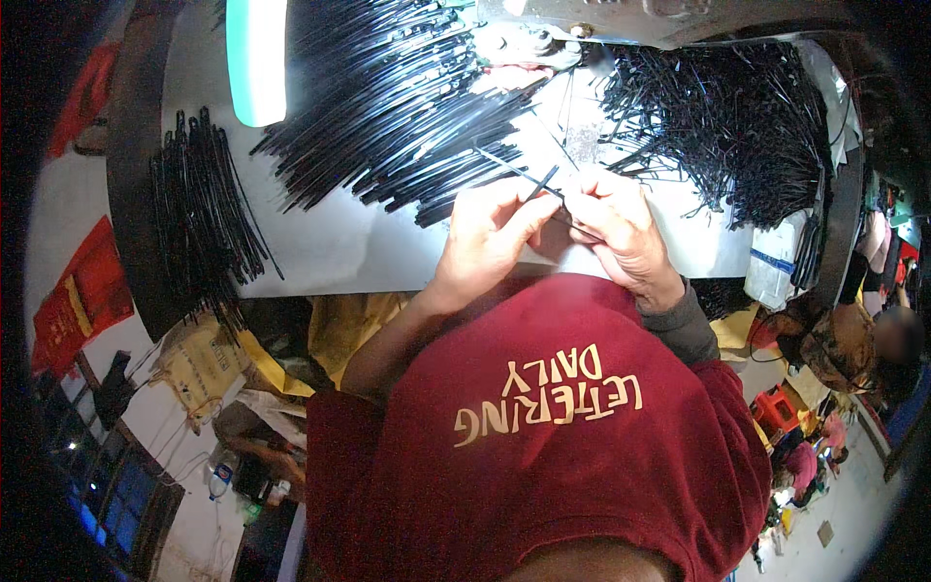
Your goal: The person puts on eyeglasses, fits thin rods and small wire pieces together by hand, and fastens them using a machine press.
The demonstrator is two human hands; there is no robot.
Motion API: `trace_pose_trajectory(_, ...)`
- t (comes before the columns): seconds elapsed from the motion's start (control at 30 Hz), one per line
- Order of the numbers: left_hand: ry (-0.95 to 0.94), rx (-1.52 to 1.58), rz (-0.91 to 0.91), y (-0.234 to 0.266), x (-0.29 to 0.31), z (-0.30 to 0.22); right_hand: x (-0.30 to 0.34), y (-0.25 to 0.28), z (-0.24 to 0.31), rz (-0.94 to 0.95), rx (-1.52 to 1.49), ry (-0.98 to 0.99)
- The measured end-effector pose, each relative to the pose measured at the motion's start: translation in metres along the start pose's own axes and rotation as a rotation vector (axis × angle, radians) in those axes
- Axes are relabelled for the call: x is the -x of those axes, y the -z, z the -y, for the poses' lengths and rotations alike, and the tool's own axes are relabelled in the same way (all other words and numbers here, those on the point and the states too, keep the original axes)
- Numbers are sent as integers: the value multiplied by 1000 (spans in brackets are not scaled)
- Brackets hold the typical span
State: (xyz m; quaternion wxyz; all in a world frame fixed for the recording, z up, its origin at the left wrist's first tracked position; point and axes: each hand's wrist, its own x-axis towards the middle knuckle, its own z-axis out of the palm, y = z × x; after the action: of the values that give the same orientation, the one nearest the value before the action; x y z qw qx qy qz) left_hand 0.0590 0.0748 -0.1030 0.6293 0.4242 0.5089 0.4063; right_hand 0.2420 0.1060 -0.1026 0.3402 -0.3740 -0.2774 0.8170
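Observation:
My left hand (pixel 485 238) and my right hand (pixel 623 233) meet close in front of my chest, at the near edge of a white worktop (pixel 339 254). Between the left thumb and fingers is a thin black strip (pixel 541 184), its short end poking up. The right fingers pinch another slender black piece (pixel 580 231), which slants across toward the left hand. Whether the two pieces are joined cannot be made out. Just beyond my fingertips, a few loose black strands (pixel 512 167) cross over the brightly lit worktop.
A wide pile of long black strips (pixel 388 107) fills the far left, with a smaller bundle (pixel 206 199) at the left edge. Tangled thin black strands (pixel 727 126) heap up at right. A metal machine part (pixel 621 21) and a bright lamp (pixel 257 63) overhang the far side.

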Motion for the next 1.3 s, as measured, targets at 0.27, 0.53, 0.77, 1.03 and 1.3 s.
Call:
trace_pose_trajectory(0.27,281,410,87,9,0,-1,-6,-8,3,-51,43,19)
trace_pose_trajectory(0.53,326,452,116,11,1,3,-6,-12,0,-161,672,241)
trace_pose_trajectory(0.77,347,556,100,11,7,3,-9,-22,16,-33,988,304)
trace_pose_trajectory(1.03,328,591,155,13,10,5,-6,-16,18,39,1004,249)
trace_pose_trajectory(1.3,294,520,193,16,8,5,-3,-16,1,-26,1210,588)
